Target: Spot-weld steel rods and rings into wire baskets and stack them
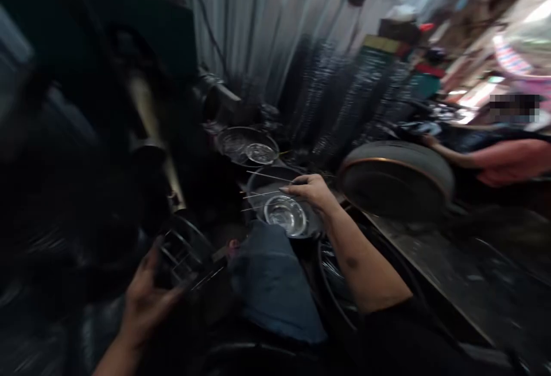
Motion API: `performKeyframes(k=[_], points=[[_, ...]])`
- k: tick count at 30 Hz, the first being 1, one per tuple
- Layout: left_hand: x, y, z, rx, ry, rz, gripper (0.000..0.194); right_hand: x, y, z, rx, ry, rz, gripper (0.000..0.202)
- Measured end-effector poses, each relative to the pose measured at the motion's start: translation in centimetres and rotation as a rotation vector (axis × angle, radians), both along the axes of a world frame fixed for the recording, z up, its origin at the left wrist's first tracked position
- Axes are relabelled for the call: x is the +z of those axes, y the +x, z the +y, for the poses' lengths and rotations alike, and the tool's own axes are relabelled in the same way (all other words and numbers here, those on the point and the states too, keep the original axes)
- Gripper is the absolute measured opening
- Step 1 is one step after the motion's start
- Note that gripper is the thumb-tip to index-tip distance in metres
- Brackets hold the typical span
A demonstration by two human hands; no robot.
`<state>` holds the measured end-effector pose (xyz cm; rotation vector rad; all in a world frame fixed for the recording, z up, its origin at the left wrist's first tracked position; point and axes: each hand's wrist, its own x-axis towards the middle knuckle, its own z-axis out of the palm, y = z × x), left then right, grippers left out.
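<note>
Two round basins, a near one [260, 184] and a far one [232, 157], sit ahead; the left hand [150, 293] has a wide grip beside one barred metal frame [185, 258], contact unclear. Over one shiny disc [285, 215] in the near basin, the right hand [313, 193] narrowly pinches three straight, silvery rods [269, 175].

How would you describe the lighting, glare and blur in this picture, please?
Head view: deep shadow swallows most detail around the left hand; head view: bright light washes out the upper right corner; head view: streaky blur smears the corrugated wall, while the shiny round dish catches pale highlights.
</note>
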<state>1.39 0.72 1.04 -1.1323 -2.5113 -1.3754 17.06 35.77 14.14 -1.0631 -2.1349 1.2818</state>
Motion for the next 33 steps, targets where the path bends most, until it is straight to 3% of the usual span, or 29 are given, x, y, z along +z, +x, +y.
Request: performKeyframes(k=[4,8,17,24,33], points=[[1.0,-1.0,-0.5,0.04,-0.031,-0.11,0.09,-2.4,-8.7,-3.2,0.259,-0.182,0.026,0.038],[0.8,-2.6,-0.4,0.053,-0.043,-0.006,0.091,-3.7,-12.2,-4.5,0.417,-0.327,-0.015,0.036],[0.7,-4.5,-0.1,0.049,-0.055,0.086,0.092,-4.0,-14.4,-4.5,0.439,-0.344,-0.023,0.032],[0.4,-5.6,-0.3,0.016,0.001,0.036,0.086,-3.7,-15.8,-4.5,0.474,-0.348,-0.016,0.032],[1.1,-6.8,-0.2,0.025,0.03,0.036,0.091,-2.9,-16.9,-4.7,0.466,-0.356,-0.016,0.034]])
